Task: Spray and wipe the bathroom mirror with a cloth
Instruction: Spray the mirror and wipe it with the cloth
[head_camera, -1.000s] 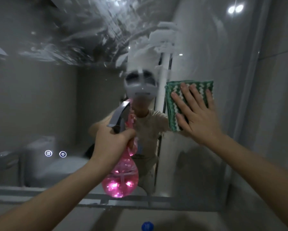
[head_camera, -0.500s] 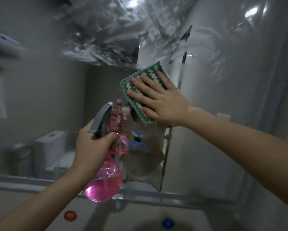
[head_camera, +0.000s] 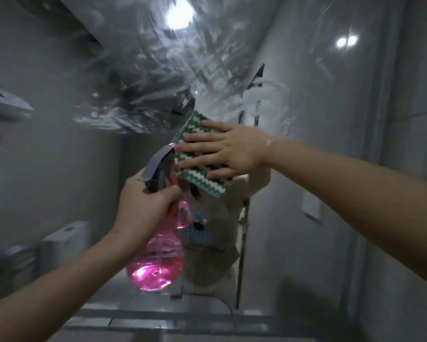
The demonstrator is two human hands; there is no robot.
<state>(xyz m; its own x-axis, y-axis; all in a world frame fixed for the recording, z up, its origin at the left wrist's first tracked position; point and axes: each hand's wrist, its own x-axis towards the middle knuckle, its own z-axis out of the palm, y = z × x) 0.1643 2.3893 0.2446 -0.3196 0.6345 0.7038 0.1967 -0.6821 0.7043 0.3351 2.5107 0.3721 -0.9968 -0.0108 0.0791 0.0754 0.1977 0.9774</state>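
Right hand (head_camera: pixel 228 150), fingers straight, pressing green-and-white cloth (head_camera: pixel 199 169) flat against wet, streaked mirror (head_camera: pixel 306 144), near its middle. Left hand (head_camera: pixel 143 208), grip clenched round neck of pink spray bottle (head_camera: pixel 158 265), just below and beside cloth.

No text, label, brand, number or sign can be read. A small blue-and-white patch is seen in the mirror (head_camera: pixel 318 169), on the reflected shirt just right of the pink spray bottle (head_camera: pixel 158 265), but it is too blurred for any letters or figures to be made out. No print is shown on the spray bottle or on the green-and-white cloth (head_camera: pixel 197 178).
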